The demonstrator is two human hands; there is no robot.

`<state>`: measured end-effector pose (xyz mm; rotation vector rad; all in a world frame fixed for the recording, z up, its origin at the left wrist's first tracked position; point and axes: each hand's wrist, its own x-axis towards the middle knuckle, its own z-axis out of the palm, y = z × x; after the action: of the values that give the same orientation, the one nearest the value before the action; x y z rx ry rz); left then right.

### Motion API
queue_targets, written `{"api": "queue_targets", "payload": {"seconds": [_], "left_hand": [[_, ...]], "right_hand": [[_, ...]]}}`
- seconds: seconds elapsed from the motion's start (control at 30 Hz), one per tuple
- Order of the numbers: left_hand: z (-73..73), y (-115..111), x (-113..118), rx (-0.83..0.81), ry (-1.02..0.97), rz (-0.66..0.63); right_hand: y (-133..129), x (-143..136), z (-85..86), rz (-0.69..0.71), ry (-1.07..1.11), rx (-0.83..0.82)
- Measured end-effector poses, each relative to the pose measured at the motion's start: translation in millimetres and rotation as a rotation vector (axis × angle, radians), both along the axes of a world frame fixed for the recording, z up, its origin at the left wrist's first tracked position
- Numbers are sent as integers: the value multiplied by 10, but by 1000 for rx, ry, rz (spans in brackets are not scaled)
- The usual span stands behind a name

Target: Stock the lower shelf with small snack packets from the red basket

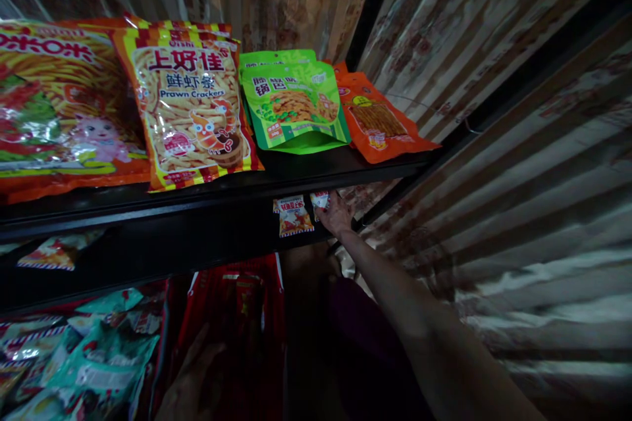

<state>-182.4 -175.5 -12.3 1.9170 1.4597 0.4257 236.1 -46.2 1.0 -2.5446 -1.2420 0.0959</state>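
Observation:
At the right end of the lower shelf point(247, 230), my right hand point(340, 216) reaches in with its fingers closed on a small white-and-orange snack packet point(320, 200). Just left of it stands another small snack packet point(296, 216) of the same look, with part of one more behind it. My left hand point(192, 375) is low in the view, in dim light, its fingers stretched out and nothing visible in them. It hovers at the left side of a red carton point(279, 296), whose inside is mostly dark.
On the upper shelf point(291, 171) stand large noodle-snack bags point(99, 112), prawn cracker bags point(197, 112), green pouches point(296, 105) and orange pouches point(380, 118). One packet point(59, 250) lies farther left below. Teal packets point(103, 355) fill a box. Corrugated wall point(518, 210) borders the right.

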Motion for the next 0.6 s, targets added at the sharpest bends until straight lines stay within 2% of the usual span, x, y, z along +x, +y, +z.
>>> {"api": "queue_targets", "payload": {"seconds": [0.2, 0.37, 0.6], "left_hand": [[-27, -5, 1, 1, -2, 1], [9, 7, 1, 21, 33, -5], [48, 48, -59, -21, 69, -85]], "right_hand": [[18, -64, -11, -10, -28, -33], [23, -84, -11, 0, -62, -30], [25, -93, -19, -3, -121, -8]]}}
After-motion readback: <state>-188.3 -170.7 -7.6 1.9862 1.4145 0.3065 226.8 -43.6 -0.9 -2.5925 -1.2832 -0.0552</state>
